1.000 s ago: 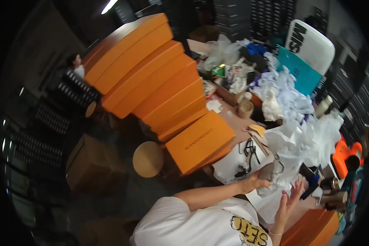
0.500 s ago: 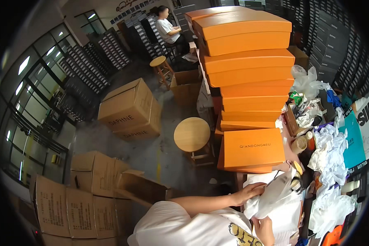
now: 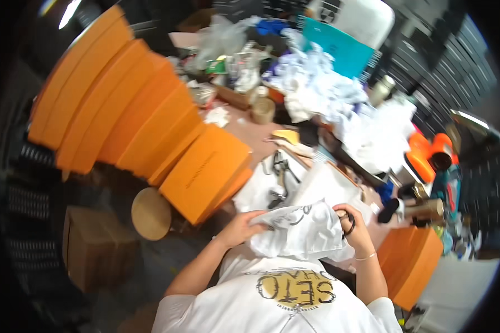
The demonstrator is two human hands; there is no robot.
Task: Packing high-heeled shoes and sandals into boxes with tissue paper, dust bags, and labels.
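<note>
In front of my chest, a thin white bag point(image 3: 297, 230) with dark print is stretched between my hands. My left hand point(image 3: 241, 227) grips its left edge, fingers closed. At the bag's right side my right hand point(image 3: 356, 226) is closed on it. A black loop point(image 3: 349, 223) shows by the right fingers; what it belongs to is hidden. Beyond the bag, a black strappy item point(image 3: 280, 177), its kind unclear, lies on white paper point(image 3: 255, 186). More white sheet material point(image 3: 322, 186) lies just past the bag.
Stacked orange shoeboxes point(image 3: 205, 172) rise at the left, and another orange box point(image 3: 408, 266) stands at the right. Crumpled white paper point(image 3: 322, 83), a jar point(image 3: 263, 110) and a teal box point(image 3: 339, 47) crowd the back. A round stool point(image 3: 151, 213) stands lower left.
My view has swung right, so the box stack now sits at the left. Both hands now hold the bag spread out in front of my chest.
</note>
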